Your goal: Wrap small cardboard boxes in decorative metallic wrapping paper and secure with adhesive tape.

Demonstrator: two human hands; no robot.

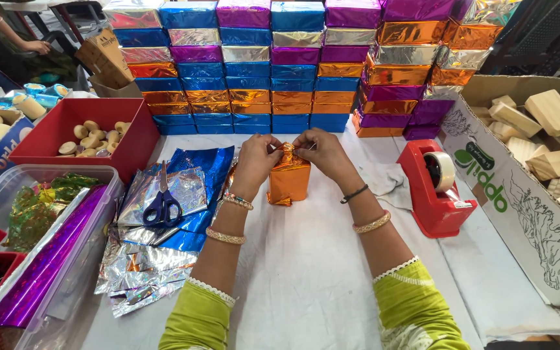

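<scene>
- Head view: an orange foil-wrapped block [289, 181] stands upright on the white table [306, 272], its top end gathered between my two hands.
- My left hand [256, 157] pinches the loose foil at the block's top from one side; my right hand [322, 152] pinches it from the other, both closed on the same crumpled tuft, fingertips nearly touching.
- Doing this fold well, I judge, means pressing the flaps flat against the block's top and keeping the block upright so the foil does not tear or spring back.
- A red tape dispenser [435, 188] sits just to my right, near enough to reach.
- Blue-handled scissors [163, 202] lie on loose sheets of foil [163, 227] to my left.
- Behind the block, finished wrapped boxes [273, 65] in blue, orange, purple and silver are stacked in rows.
- Bare wooden blocks [539, 129] fill a cardboard box at far right.
</scene>
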